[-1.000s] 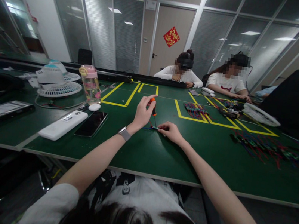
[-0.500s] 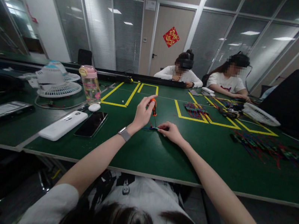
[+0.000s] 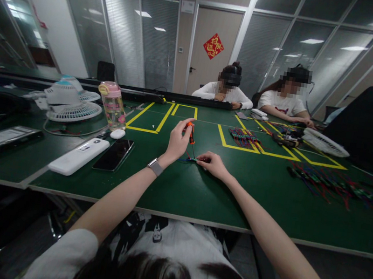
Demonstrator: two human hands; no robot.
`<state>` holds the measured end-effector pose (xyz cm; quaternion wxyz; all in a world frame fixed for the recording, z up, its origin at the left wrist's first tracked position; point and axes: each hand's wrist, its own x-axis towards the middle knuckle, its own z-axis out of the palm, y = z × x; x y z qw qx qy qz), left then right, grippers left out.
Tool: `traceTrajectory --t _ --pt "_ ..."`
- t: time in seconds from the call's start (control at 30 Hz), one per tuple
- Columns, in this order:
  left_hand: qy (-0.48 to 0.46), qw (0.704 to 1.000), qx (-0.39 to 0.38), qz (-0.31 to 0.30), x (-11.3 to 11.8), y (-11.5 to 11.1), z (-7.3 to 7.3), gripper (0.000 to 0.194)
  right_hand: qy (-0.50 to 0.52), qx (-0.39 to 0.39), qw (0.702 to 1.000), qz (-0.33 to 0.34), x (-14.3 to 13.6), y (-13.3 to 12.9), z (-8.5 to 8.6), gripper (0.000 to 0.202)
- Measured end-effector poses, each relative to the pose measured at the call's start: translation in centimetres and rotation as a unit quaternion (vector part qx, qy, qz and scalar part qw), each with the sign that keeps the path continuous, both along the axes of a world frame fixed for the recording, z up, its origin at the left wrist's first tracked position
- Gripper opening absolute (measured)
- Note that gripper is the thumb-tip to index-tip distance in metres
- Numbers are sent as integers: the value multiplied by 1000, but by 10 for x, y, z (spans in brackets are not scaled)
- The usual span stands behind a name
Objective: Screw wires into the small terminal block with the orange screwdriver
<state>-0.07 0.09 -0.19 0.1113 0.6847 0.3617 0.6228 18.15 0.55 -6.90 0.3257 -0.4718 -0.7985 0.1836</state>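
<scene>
The orange-and-black handle of a screwdriver (image 3: 192,137) is held in the left hand (image 3: 179,137), the exact grip being partly hidden, and its tip is lowered to a small board (image 3: 193,160). The board is kept at the tabletop (image 3: 199,193) between the hands, its edge pinched by narrowed fingertips of the right hand (image 3: 216,164). Since the shaft is tilted and only a little of the board is gripped, the tip could be slipped sideways and a right fingertip jabbed; under uneven pressure, the board could be spun loose. Whether the tip is seated cannot be told.

The shaft is thin and straight; loose, thin wires (image 3: 184,159) are spread on the board's left. The tabletop is flat, green and faintly glossy. Beyond the right hand, tangled wired boards (image 3: 245,138) are laid across yellow tape (image 3: 240,148). Left of the left hand, a glossy black phone (image 3: 113,154) is set beside a rounded white case (image 3: 79,155).
</scene>
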Motion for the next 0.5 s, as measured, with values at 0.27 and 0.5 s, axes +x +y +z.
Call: traceTrajectory --t 0.27,0.5 --pt "22 999 34 29 -1 -2 2 18 1 0 1000 1 0 0 0 18" --pt "17 1000 12 18 -1 -1 0 27 -6 2 1000 1 0 1 -1 19"
